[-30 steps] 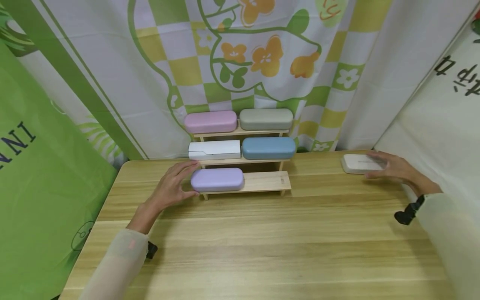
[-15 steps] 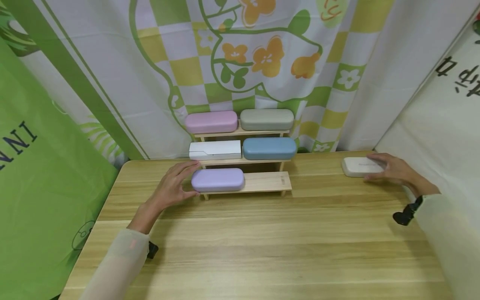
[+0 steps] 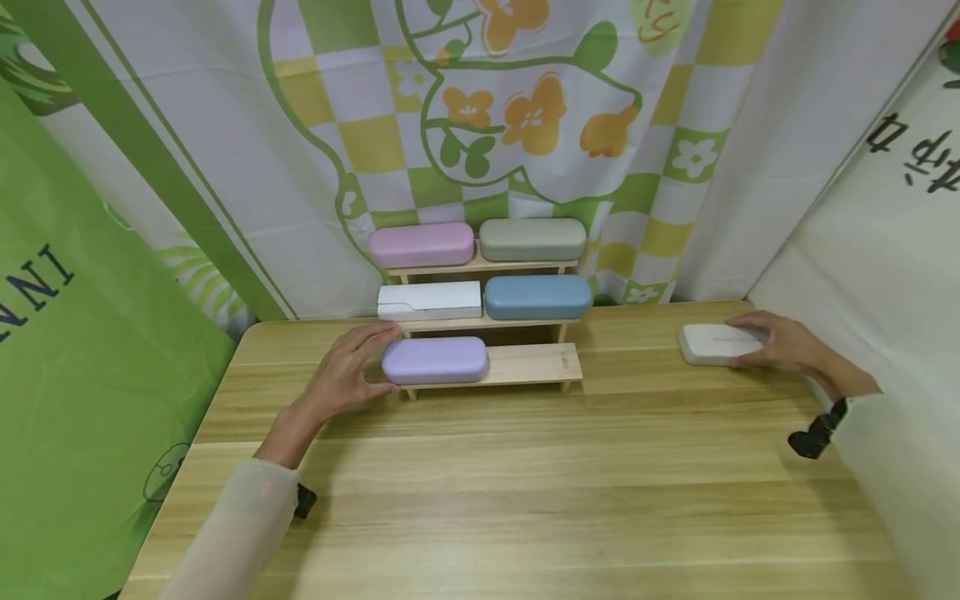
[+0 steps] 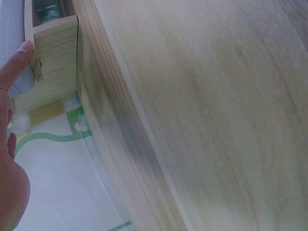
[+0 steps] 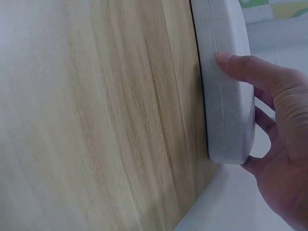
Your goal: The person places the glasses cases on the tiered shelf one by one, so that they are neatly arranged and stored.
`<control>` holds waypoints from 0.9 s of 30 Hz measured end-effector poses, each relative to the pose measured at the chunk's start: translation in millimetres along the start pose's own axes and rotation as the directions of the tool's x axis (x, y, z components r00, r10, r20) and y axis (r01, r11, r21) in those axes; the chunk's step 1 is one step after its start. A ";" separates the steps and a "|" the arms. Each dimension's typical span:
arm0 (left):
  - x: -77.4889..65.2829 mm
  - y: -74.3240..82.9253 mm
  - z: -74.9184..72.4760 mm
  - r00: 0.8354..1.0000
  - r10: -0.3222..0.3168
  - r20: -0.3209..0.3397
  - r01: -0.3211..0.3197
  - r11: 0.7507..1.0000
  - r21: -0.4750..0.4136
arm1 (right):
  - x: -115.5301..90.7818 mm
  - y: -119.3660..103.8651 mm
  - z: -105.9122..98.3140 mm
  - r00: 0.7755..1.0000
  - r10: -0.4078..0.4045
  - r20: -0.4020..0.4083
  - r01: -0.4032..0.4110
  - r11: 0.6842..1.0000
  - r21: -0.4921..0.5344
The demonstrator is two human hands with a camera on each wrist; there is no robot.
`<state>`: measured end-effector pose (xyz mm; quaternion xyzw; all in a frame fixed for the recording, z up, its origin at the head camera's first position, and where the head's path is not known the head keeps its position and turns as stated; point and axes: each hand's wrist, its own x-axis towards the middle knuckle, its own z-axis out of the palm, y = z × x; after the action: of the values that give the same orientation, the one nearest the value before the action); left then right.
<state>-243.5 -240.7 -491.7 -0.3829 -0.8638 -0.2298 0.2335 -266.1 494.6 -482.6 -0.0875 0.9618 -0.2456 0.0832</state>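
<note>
In the head view, my right hand [image 3: 783, 340] grips the right end of a white glasses case [image 3: 712, 344] on the table. The right wrist view has the thumb on the side of that case [image 5: 224, 110], which lies flat. My left hand [image 3: 345, 375] holds the left end of a three-tier wooden rack [image 3: 532, 362], its thumb against the front edge of the lowest tier. A lilac glasses case [image 3: 435, 360] sits on the left half of that tier; bare wood shows on the right half.
On the middle tier are a white folding case [image 3: 430, 300] and a blue case [image 3: 538, 297]. The top tier bears a pink case [image 3: 422, 244] and a grey-green case [image 3: 533, 239]. A patterned curtain [image 3: 480, 108] hangs behind the wooden table [image 3: 510, 492].
The right hand has drawn the white glasses case slightly toward the front of the table. The left hand and the rack stay where they were.
</note>
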 end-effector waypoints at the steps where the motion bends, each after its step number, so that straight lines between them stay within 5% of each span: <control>1: 0.0 0.3 -0.1 1.000 0.000 0.001 0.000 1.000 0.000 | -0.4 -1.0 0.0 1.000 -0.007 0.002 0.007 1.000 0.001; 27: -1.6 0.6 0.0 1.000 -0.016 0.018 0.016 1.000 0.004 | -16.4 -18.2 11.1 0.991 -0.130 -0.022 0.128 0.990 -0.063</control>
<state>-242.1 -241.2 -492.5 -0.3777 -0.8693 -0.2264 0.2245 -245.6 477.2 -481.4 -0.1487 0.9622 -0.2221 0.0518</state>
